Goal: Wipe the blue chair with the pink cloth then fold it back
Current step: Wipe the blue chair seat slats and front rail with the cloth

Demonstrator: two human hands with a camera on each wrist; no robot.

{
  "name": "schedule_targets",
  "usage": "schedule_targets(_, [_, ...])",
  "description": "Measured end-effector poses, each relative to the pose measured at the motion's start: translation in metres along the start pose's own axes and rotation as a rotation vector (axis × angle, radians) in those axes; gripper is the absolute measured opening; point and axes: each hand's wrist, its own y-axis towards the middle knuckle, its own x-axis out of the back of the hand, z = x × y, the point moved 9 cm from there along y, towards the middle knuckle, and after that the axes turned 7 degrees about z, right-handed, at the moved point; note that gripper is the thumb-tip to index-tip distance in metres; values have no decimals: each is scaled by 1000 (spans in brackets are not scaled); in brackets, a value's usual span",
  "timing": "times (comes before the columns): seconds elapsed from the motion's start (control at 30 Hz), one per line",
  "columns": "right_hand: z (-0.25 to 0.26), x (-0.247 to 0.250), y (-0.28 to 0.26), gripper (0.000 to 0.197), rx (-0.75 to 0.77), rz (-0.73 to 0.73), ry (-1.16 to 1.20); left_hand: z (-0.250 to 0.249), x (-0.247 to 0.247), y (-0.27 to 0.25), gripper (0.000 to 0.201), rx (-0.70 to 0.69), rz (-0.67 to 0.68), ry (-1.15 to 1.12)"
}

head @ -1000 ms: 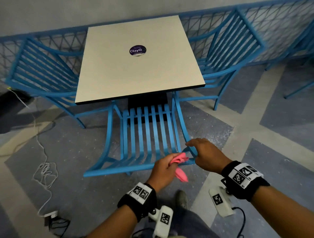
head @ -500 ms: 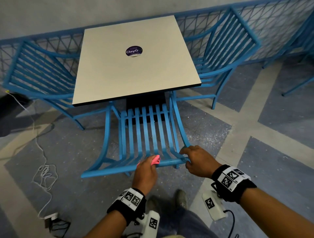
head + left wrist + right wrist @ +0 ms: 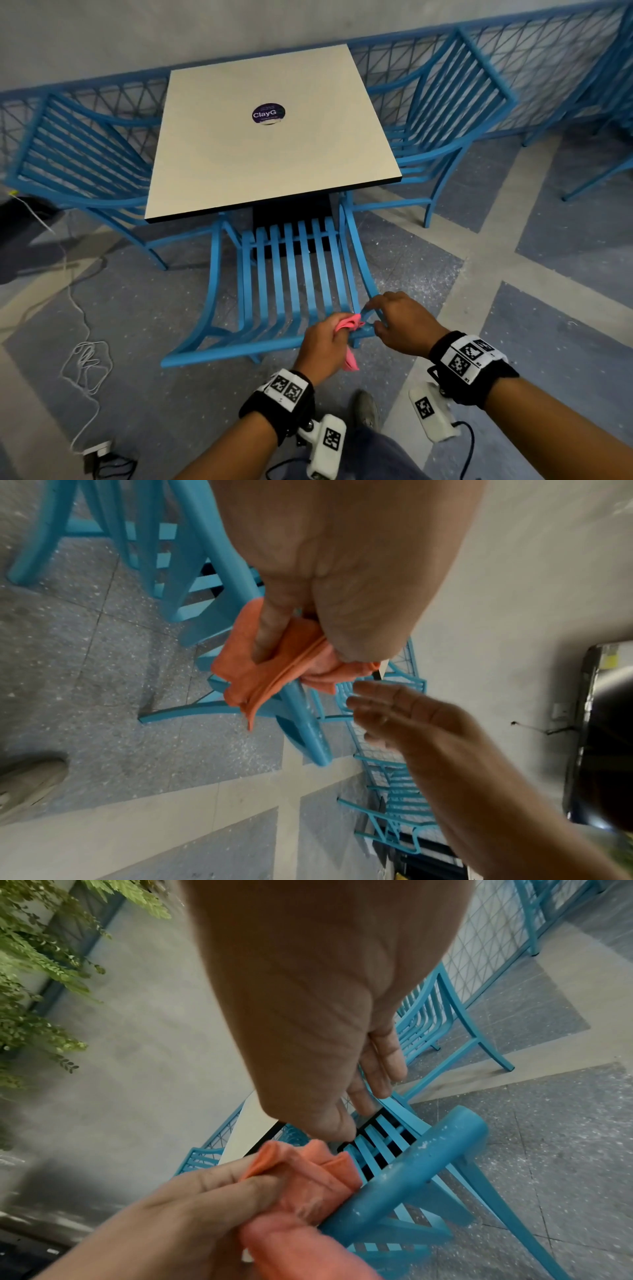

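Observation:
The blue chair is tucked under the table with its top rail nearest me. My left hand grips the bunched pink cloth and presses it on the right end of that rail; a tail of cloth hangs below. The left wrist view shows my left hand's fingers curled round the cloth. My right hand hovers just right of the cloth over the rail's corner, with relaxed fingers holding nothing. The rail shows chipped paint.
A square white table stands ahead, flanked by one blue chair on the left and another on the right. A blue mesh fence runs behind. A white cable and a plug lie on the floor at left. My shoe is below.
My left hand slid the cloth left along the rail, then back to its right end. My right hand, which gripped the rail's right corner, has let go and lifted.

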Motion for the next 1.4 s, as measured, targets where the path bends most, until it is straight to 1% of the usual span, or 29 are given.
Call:
schedule_targets(0.1, [-3,5,2,45,-6,15,-5,0,30,-12,26,-5,-37,30])
schedule_targets(0.17, [-7,11,3,45,-17,12,-9,4,54,-21,26,18,-74,65])
schedule_targets(0.27, [-15,18,2,46,-52,4,-6,30,88,-31,26,97,-151,187])
schedule_targets(0.33, [-22,19,1,48,-84,13,-5,54,98,-37,22,186,-191,287])
schedule_targets(0.4, [-29,19,-2,50,-110,32,-10,64,92,-41,22,217,-194,366])
schedule_targets(0.47, [-36,16,-5,52,-133,46,-12,56,78,-42,25,177,-218,409])
schedule_targets(0.53, [-43,14,-8,52,-153,51,-5,42,61,-36,24,120,-250,383])
schedule_targets(0.57, [-45,14,-10,52,-161,51,0,38,53,-31,24,117,-249,352])
schedule_targets(0.63, [-49,14,-13,53,-173,52,4,30,37,-19,25,110,-207,304])
schedule_targets(0.7, [-54,14,-16,55,-184,53,11,22,24,-10,22,82,-127,236])
schedule_targets(0.77, [-60,17,-20,58,-191,38,23,6,18,-6,19,15,-53,152])
schedule_targets(0.8, [-63,20,-22,59,-195,26,30,-7,16,-4,19,-35,-17,153])
schedule_targets(0.83, [-66,23,-23,60,-202,12,38,-22,14,-2,19,-96,34,192])
schedule_targets(0.9, [-73,26,-28,62,-220,-16,54,-58,1,0,24,-274,148,369])
schedule_targets(0.97, [-79,29,-32,62,-230,-42,78,-93,-22,-1,28,-456,264,528])
schedule_targets(1.03, [-83,30,-36,61,-235,-63,100,-118,-49,0,34,-618,362,673])
schedule_targets(1.1, [-88,31,-39,60,-242,-86,110,-130,-75,7,39,-703,429,824])
schedule_targets(1.17, [-90,32,-42,60,-249,-101,118,-129,-92,19,39,-689,471,910])
schedule_targets(1.23, [-90,33,-45,60,-255,-102,125,-118,-100,26,38,-635,495,950])
schedule_targets(1.3, [-90,32,-47,61,-261,-94,129,-101,-104,30,36,-588,507,923])
schedule_targets(1.4, [-89,28,-47,62,-263,-78,133,-74,-100,23,43,-531,579,902])
